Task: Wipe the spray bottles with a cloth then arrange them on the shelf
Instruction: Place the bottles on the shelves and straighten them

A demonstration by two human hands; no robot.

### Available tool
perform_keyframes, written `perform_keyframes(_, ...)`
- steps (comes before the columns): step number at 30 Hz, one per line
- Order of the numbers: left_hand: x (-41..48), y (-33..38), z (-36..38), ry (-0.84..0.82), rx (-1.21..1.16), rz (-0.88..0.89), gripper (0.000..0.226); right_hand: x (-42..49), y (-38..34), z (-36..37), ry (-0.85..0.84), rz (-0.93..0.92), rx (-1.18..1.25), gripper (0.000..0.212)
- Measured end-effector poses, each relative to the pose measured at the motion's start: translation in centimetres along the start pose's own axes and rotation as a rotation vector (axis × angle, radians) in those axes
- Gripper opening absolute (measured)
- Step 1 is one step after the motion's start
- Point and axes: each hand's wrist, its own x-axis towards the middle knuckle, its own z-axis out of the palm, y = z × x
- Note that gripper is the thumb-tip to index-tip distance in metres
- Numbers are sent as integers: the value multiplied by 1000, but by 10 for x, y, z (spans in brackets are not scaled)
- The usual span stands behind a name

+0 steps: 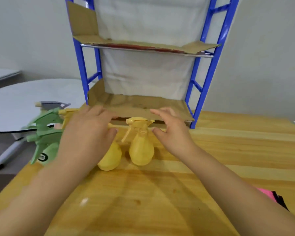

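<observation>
Yellow and upright, one spray bottle [141,149] stands on the surface [143,201] just before the shelf [140,103], between two spread, empty hands: the right hand [170,130] just beside its head, the left hand [87,132] over a second yellow bottle [110,159].

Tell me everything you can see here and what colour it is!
yellow spray bottles: two plain to see, yellow, upright on the table before the shelf
green spray bottles: blurred, maybe two, green, table's left edge
grey sprayer head: one, grey, behind the green ones
shelf: one, blue frame, cardboard boards
wooden table: one, yellow-brown
round table: one, white, left
pink thing: one, right edge
left hand, right hand: open, over the yellow bottles
</observation>
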Motion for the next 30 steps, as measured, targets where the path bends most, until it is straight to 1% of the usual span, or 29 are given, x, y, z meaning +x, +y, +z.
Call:
perform_keyframes(2, 10, -23, -2, -23, 167, 57, 29, 10, -9, 8, -77, 16, -27, 58)
perform_keyframes(4, 18, -37, -3, -83, 291, 124, 24, 17, -14, 14, -146, 48, -45, 59)
perform_keyframes(5, 20, -40, -4, -117, 341, 167, 24, 19, -14, 16, -162, 64, -57, 55)
perform_keyframes(9, 30, -50, 5, -299, 417, 292, 31, 26, -15, 20, -141, 110, -98, 14)
perform_keyframes(11, 38, -52, 7, -369, 431, 342, 34, 34, -17, 18, -116, 155, -84, 9)
perform_keyframes(12, 42, -52, 8, -358, 426, 394, 33, 39, -19, 15, -104, 185, -61, 11)
perform_keyframes(14, 51, -50, 3, -319, 417, 465, 23, 53, -22, 9, -49, 226, -21, 14)
perform_keyframes(16, 64, -52, 0, -209, 409, 531, 17, 70, -23, 2, 32, 230, -38, 16)
perform_keyframes(19, 101, -58, -10, -75, 460, 625, 25, 102, -19, -3, 104, 231, -95, 17)
perform_keyframes(20, 117, -57, -15, -61, 511, 651, 28, 113, -16, -3, 128, 224, -131, 19)
perform_keyframes(22, 147, -63, -12, -51, 615, 693, 30, 134, -8, 0, 160, 207, -199, 23)
perform_keyframes(25, 182, -68, 6, -48, 714, 745, 30, 163, 6, 9, 181, 199, -255, 22)
perform_keyframes(30, 209, -87, 58, -159, 717, 808, 33, 201, 30, 31, 204, 202, -254, 20)
